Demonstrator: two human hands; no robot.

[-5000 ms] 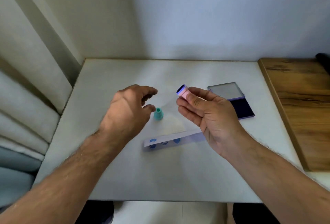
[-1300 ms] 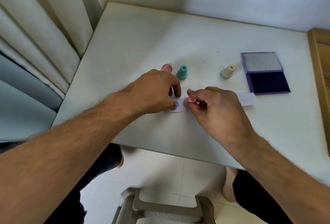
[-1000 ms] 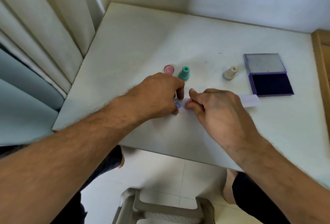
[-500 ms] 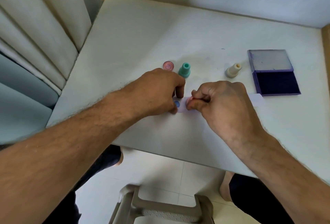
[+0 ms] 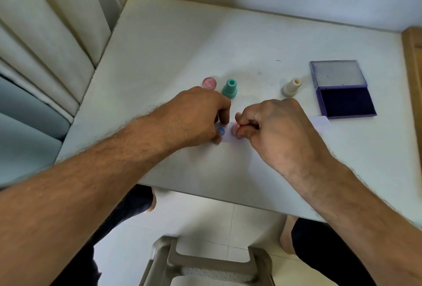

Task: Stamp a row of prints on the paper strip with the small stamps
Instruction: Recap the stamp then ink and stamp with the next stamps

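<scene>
A white paper strip [image 5: 320, 123] lies across the white table [image 5: 182, 46], mostly under my hands. My left hand [image 5: 196, 116] presses the strip's left end with its fingertips, beside a blue print [image 5: 220, 131]. My right hand [image 5: 274, 126] grips a small pink stamp [image 5: 235, 127] in curled fingers, its face down on the strip just right of that print. A teal stamp [image 5: 230, 88] and a cream stamp [image 5: 292, 87] stand upright behind my hands. A pink round cap [image 5: 209, 83] lies left of the teal stamp.
An open purple ink pad [image 5: 346, 103] with its lid folded back sits at the right, touching the strip's end. A wooden surface [image 5: 413, 62] borders the table's right side. Curtains [image 5: 45, 34] hang at the left. A grey stool [image 5: 205, 263] stands below the near edge.
My right hand brought the pink stamp down onto the strip and curled tighter around it. My left hand has stayed on the strip's left end. The camera shifted slightly.
</scene>
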